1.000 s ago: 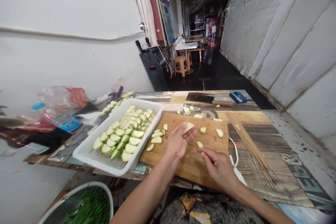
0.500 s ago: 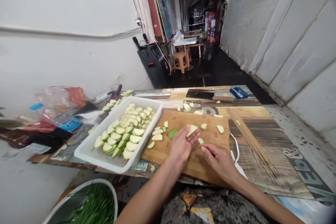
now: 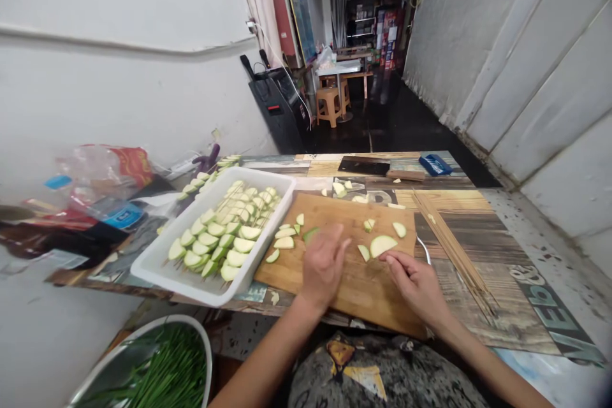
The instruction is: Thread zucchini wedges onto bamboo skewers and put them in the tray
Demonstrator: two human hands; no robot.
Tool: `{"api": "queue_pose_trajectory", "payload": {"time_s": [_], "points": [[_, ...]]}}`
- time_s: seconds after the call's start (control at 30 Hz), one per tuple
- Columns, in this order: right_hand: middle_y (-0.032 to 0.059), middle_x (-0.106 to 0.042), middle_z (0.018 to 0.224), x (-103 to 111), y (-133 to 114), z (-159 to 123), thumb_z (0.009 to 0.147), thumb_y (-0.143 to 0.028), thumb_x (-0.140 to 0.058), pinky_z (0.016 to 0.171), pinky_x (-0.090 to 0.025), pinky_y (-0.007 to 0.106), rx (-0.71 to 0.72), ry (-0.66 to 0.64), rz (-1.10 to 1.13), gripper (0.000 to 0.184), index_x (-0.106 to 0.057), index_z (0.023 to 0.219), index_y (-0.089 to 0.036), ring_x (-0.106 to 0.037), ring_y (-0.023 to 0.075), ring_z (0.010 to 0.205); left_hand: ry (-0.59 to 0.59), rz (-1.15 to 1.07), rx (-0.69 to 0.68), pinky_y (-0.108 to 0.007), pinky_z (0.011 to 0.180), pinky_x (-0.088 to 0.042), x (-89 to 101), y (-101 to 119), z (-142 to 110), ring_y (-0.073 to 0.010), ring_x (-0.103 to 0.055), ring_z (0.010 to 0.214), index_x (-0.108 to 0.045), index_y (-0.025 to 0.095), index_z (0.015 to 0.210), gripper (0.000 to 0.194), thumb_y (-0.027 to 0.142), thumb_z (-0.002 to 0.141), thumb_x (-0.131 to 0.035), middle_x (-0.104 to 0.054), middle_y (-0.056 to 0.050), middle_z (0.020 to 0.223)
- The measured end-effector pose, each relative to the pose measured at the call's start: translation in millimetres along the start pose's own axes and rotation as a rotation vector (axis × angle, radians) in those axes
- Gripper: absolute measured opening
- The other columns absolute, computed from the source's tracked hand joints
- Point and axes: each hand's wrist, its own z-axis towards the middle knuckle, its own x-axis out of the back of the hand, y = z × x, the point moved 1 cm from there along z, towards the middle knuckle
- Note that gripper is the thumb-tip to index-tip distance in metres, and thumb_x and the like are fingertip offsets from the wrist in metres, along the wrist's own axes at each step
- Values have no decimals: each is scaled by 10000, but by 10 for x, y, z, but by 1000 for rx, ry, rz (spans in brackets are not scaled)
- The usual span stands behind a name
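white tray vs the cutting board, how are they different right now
The white tray is pale, while the cutting board is brown wood. The white tray has raised walls; the cutting board is flat. The white tray holds many skewered slices, whereas the cutting board carries fewer, scattered loose slices. Both rest on the table and bear pale, green-edged slices.

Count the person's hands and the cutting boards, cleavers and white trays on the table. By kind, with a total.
Left hand and right hand: 2
Cutting board: 1
Cleaver: 1
White tray: 1
Total: 5
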Motion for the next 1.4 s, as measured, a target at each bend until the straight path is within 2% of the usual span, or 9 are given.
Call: {"api": "queue_pose_trajectory", "payload": {"time_s": [0.1, 0.2, 0.3, 0.43, 0.63, 0.83, 1.07, 1.2, 1.4], "points": [[55, -702, 821, 0, 1, 2, 859, -369, -443, 653, -506, 254, -5, -20, 26, 308, -666, 887, -158, -647, 188, 737, 23, 545, -122, -457, 1071, -111, 227, -131, 154, -294, -331, 1272, -534, 201, 1182, 482, 238, 712, -633, -490, -137, 1294], [45, -696, 827, -21, 0, -7, 858, -355, -443, 678, -500, 246, 14, -21, 22, 299, -667, 891, -161, -642, 180, 749, -107, 897, -120, -507, 1030, -123, 302, -244, 271, -307, -424, 1178, -546, 160, 1102, 352, 246, 761, -564, -572, -157, 1163], [37, -687, 781, -32, 11, -25, 861, -351, -434, 666, -493, 241, -4, -37, 22, 305, -667, 890, -156, -636, 175, 719, -234, 1005, -154, -469, 986, -207, 325, -269, 337, -280, -502, 1051, -556, 153, 1054, 284, 270, 798, -513, -617, -132, 1048], [37, -685, 800, -45, 38, -48, 867, -345, -427, 685, -481, 244, -13, -75, 23, 309, -660, 915, -148, -632, 175, 738, -352, 1026, -229, -410, 874, -315, 371, -231, 381, -289, -486, 1042, -542, 158, 1095, 328, 306, 807, -495, -618, -136, 1021], [34, -689, 843, -89, 65, -69, 871, -319, -419, 703, -465, 245, 8, -123, 29, 283, -650, 893, -157, -625, 170, 777, -339, 978, -340, -447, 966, -248, 403, -228, 416, -269, -454, 1112, -512, 206, 1157, 384, 260, 778, -532, -598, -102, 1111], [40, -692, 853, -113, 94, -62, 871, -323, -416, 682, -454, 243, 9, -136, 37, 285, -648, 889, -159, -626, 177, 781, -434, 885, -359, -360, 860, -391, 377, -258, 490, -239, -516, 1018, -458, 154, 1245, 484, 198, 766, -513, -564, -132, 1122], [39, -693, 858, -112, 93, -71, 872, -313, -419, 684, -454, 242, 7, -136, 38, 276, -647, 895, -161, -629, 178, 786, -416, 831, -368, -464, 959, -292, 358, -339, 526, -245, -461, 1159, -482, 238, 1247, 492, 93, 784, -399, -539, -75, 1255], [37, -692, 852, -111, 94, -75, 874, -310, -416, 683, -453, 241, 6, -140, 42, 278, -648, 900, -159, -627, 173, 777, -445, 695, -372, -389, 992, -308, 314, -391, 570, -205, -492, 1138, -476, 213, 1263, 513, 62, 786, -361, -556, -79, 1237], [43, -688, 843, -102, 102, -96, 872, -312, -420, 672, -455, 239, 1, -123, 57, 278, -648, 893, -153, -623, 167, 761, -305, 679, -193, -417, 1006, -283, 258, -386, 612, -271, -478, 1148, -648, 144, 966, 262, 143, 714, -576, -604, -163, 1125]]}}
